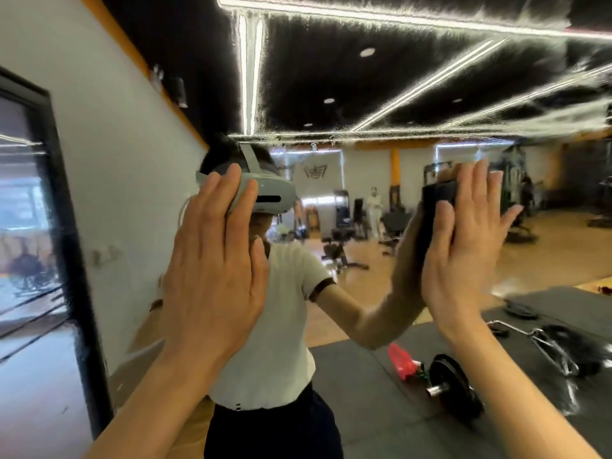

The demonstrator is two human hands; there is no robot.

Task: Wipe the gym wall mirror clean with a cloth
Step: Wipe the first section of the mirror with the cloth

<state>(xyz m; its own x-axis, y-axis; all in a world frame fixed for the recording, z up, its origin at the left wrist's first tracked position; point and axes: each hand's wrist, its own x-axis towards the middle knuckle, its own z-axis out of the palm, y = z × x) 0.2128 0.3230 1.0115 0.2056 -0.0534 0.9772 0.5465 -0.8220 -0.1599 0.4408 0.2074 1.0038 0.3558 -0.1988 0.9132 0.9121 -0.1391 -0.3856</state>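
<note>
The wall mirror (364, 94) fills most of the view and reflects me and the gym behind me. My right hand (463, 253) presses a dark cloth (436, 207) flat against the glass with straight fingers, at about head height on the right. Only part of the cloth shows past the fingers. My left hand (215, 260) is raised with straight fingers and the palm toward the glass at the centre left. Whether it touches the glass I cannot tell. It covers part of my reflection.
A white wall (116, 154) with a black door frame (66, 233) stands to the left. The mirror reflects a weight plate on a bar (453, 385), a red bag (400, 361), a black floor mat (364, 409), benches and a distant person in white (373, 207).
</note>
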